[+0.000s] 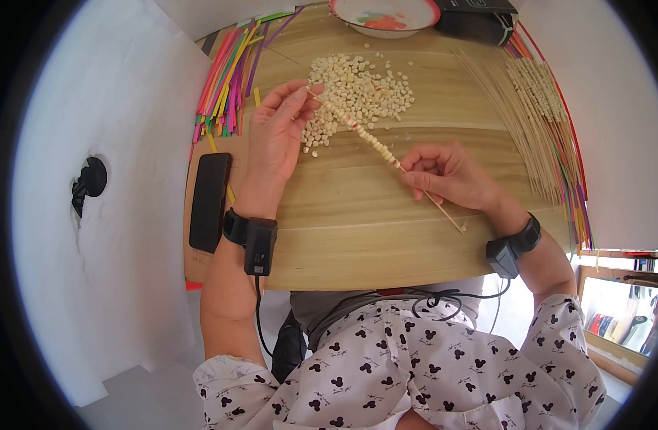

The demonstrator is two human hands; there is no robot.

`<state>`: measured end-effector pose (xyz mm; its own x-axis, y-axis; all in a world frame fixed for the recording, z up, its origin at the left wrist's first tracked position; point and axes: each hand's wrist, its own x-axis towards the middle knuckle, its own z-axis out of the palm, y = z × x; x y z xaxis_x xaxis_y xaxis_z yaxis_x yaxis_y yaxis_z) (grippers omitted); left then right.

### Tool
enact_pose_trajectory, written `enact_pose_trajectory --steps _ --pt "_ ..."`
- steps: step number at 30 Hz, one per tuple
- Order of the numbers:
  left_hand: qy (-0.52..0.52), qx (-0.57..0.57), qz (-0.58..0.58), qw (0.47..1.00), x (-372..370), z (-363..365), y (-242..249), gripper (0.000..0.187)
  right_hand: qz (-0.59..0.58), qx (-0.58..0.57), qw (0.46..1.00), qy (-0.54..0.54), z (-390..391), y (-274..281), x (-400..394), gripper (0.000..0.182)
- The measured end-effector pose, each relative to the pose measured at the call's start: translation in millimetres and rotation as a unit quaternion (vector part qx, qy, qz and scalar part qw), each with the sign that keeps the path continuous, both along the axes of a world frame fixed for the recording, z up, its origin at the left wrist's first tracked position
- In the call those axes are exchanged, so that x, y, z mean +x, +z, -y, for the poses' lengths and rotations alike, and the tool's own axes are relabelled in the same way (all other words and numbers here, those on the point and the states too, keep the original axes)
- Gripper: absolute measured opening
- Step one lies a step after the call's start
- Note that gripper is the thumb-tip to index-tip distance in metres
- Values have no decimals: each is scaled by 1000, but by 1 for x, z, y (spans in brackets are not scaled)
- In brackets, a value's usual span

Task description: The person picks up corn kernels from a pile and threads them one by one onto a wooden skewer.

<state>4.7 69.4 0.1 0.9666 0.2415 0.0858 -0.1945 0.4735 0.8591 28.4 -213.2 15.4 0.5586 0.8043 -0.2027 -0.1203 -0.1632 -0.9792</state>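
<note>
A thin wooden stick [374, 143] slants over the table, its upper half threaded with pale kernels, a few of them reddish. My left hand [280, 125] pinches its upper end, beside the loose heap of kernels [364, 89]. Lower down, just below the last threaded kernel, the thumb and fingers of my right hand [447, 174] close on the bare part of the stick. The lower tip sticks out past my right hand over the wood, with a small pale bit near it.
Colourful strips [232, 79] lie at the back left, above a black phone [210, 203] on cardboard. A red-rimmed bowl [385, 18] and a black box [478, 21] stand at the back. Bare sticks [511, 118] and threaded sticks [540, 93] lie at the right of the table [357, 247].
</note>
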Motion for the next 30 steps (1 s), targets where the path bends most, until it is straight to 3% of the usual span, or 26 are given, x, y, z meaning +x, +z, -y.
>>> enact_pose_trajectory --steps 15,30 --pt "-68 -144 -57 986 -2 -4 -6 25 2 14 1000 -9 0 3 0 9" --pt "-87 -177 -53 979 0 -3 -7 20 17 4 1000 -4 -1 -3 3 9"
